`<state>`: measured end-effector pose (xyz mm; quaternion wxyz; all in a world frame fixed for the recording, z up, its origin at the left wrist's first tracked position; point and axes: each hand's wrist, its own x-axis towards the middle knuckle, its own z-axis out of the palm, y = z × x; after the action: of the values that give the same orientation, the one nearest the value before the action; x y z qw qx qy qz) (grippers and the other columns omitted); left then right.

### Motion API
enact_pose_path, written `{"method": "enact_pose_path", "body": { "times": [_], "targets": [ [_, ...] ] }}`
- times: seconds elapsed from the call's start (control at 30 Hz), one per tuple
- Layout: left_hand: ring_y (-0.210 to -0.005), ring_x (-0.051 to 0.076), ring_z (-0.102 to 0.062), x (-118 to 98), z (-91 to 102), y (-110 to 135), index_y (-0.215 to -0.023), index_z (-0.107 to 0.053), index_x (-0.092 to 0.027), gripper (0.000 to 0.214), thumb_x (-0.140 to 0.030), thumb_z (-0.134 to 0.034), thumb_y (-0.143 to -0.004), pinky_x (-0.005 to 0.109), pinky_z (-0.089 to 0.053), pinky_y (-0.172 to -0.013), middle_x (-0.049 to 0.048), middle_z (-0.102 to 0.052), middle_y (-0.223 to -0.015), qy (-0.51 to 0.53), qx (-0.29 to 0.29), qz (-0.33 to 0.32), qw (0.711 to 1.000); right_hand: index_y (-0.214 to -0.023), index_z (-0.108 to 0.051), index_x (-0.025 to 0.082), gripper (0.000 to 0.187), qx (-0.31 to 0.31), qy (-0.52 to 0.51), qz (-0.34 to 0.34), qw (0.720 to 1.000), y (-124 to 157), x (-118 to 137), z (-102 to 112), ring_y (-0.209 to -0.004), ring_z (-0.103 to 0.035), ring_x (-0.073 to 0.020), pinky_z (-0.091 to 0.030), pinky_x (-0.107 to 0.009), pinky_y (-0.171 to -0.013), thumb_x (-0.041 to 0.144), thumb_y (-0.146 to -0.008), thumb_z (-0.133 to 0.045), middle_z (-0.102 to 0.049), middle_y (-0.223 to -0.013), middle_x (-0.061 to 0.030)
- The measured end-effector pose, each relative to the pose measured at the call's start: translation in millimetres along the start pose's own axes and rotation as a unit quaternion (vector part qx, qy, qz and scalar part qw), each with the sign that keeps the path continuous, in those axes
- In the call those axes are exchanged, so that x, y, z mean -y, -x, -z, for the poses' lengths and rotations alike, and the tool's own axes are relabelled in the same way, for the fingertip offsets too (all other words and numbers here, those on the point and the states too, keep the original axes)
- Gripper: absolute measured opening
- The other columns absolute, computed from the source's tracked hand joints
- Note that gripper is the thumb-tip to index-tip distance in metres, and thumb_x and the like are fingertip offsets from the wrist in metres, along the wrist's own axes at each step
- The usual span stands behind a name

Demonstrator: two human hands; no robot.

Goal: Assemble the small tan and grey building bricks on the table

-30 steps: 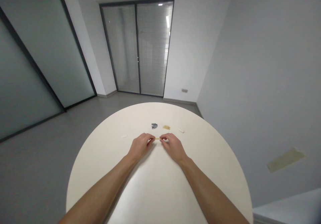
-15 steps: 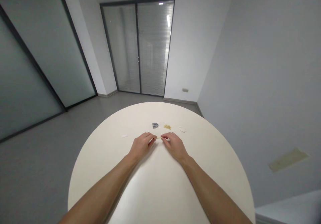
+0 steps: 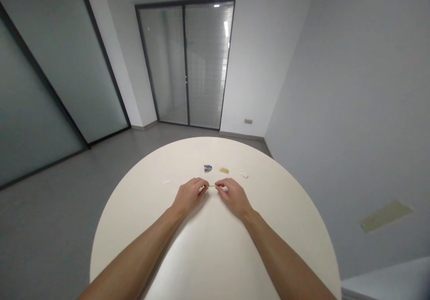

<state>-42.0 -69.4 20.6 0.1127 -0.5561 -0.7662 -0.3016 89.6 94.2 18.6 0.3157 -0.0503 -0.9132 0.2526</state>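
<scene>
Between my two hands, a thin yellowish strip (image 3: 212, 185) is stretched level just above the table. My left hand (image 3: 192, 193) pinches its left end, and my right hand (image 3: 232, 195) pinches its right end. Fingers hide both ends, so its exact kind cannot be made out. Just beyond the hands lies a small pile of dark blue-grey and silvery pieces (image 3: 208, 168). Right of that pile is a small flat yellow piece (image 3: 224, 170) with darker marks.
The round white table (image 3: 215, 255) fills the lower middle. White scraps (image 3: 243, 174) lie at the right of the yellow piece, and a small white strip (image 3: 167, 182) rests left of my hands. Walls and a glass door (image 3: 204, 67) stand beyond.
Almost nothing differs. Both hands keep their pinch on the yellowish strip, which sits very slightly lower in the view.
</scene>
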Motion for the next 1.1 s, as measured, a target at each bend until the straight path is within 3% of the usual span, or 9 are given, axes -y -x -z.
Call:
{"method": "enact_pose_path", "body": {
  "times": [1.1],
  "targets": [
    [-0.09,0.015,-0.063,-1.2,-0.8,0.3,-0.096,-0.065,-0.024,0.012,-0.018,-0.057,-0.089,0.026,-0.049,-0.076,0.0003,-0.069,-0.096,0.021,-0.009,-0.014,1.0,-0.09,-0.064,0.023,0.004,-0.006,0.0,-0.007,1.0,0.1,5.1,0.3,-0.087,-0.06,-0.0191,-0.046,-0.033,-0.08,0.021,-0.087,-0.064,-0.068,-0.088,-0.002]
  ]
}}
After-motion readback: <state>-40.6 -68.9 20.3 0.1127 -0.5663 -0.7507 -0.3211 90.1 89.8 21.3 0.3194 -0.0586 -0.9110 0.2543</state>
